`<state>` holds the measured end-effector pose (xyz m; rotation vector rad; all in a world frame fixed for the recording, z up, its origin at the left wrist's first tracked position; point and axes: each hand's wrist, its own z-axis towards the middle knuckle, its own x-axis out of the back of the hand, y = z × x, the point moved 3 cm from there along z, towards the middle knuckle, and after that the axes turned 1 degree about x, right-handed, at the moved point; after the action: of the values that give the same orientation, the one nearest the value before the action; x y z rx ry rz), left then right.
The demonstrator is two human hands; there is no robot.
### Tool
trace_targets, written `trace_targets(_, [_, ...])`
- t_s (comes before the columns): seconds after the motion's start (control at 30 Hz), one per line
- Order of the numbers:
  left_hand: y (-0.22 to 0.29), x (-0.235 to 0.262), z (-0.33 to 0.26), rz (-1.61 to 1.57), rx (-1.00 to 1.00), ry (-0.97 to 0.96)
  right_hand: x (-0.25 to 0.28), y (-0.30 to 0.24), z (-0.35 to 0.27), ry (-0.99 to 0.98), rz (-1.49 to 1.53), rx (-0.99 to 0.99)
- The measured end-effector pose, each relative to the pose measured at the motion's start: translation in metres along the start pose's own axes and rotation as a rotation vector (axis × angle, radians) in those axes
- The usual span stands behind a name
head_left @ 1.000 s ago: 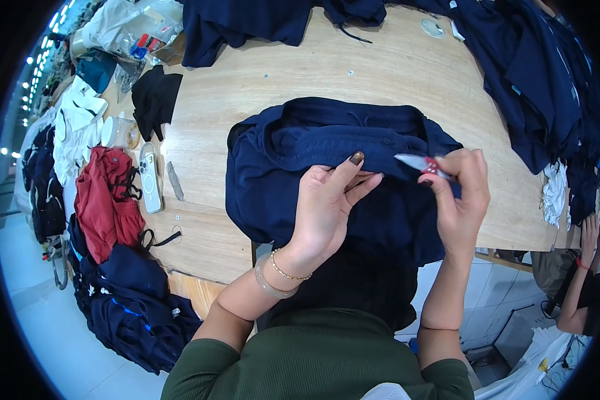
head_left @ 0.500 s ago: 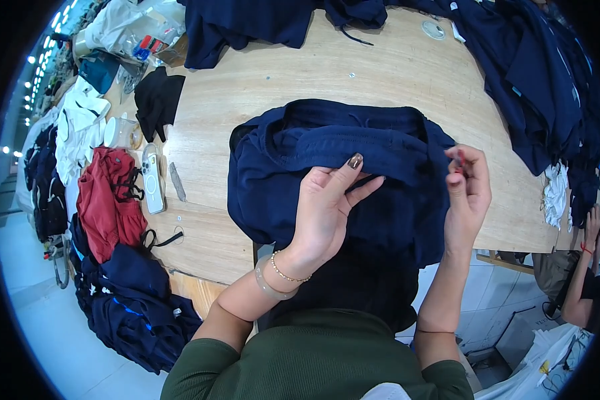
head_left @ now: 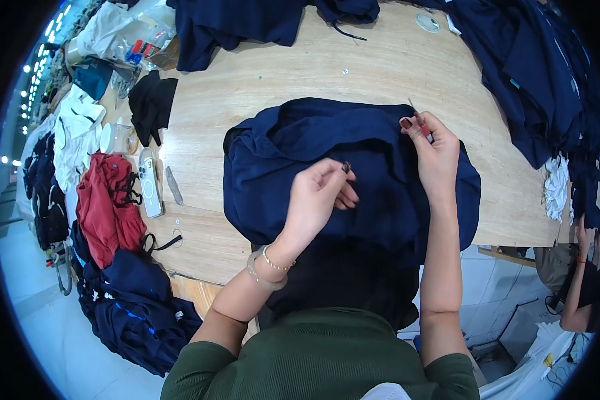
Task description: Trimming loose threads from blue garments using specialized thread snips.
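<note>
A red crumpled cloth (head_left: 107, 200) and a white phone (head_left: 150, 183) lie at the left of the pale wooden table (head_left: 300, 73). On the navy blue garment (head_left: 353, 173) spread at the table's middle, the left hand (head_left: 317, 200) rests with fingers loosely curled, gripping nothing visible. The right hand (head_left: 437, 153) pinches a small red-handled thread snipper (head_left: 417, 120) at the garment's upper right edge.

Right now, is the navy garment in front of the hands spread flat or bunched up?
Bunched up: the navy garment lies in a rumpled heap on the wooden table, folds rolled along its top edge, its lower part hanging over the near table edge.
</note>
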<state>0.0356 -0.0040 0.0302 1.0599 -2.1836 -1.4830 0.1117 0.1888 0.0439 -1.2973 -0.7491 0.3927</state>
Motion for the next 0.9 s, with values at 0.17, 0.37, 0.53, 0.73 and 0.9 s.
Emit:
trace_targets(0.17, [0.06,-0.011,0.018,0.782,-0.981,0.222,0.006,-0.001,-0.007,-0.009,0.319,-0.233])
trace_targets(0.37, [0.043,-0.006,0.055,0.859,-0.712,-0.131,0.007,-0.011,-0.035,-0.268,0.412,-0.2])
trace_targets(0.53, [0.022,0.011,0.034,0.854,-0.786,-0.044,0.032,0.0,-0.054,-0.367,0.572,-0.315])
trace_targets(0.73, [0.022,0.008,0.022,0.884,-0.87,0.02,0.03,-0.01,-0.046,-0.159,-0.023,0.058])
trace_targets(0.9, [0.035,0.001,0.016,0.941,-0.909,0.103,0.019,-0.008,-0.044,-0.083,0.023,-0.002])
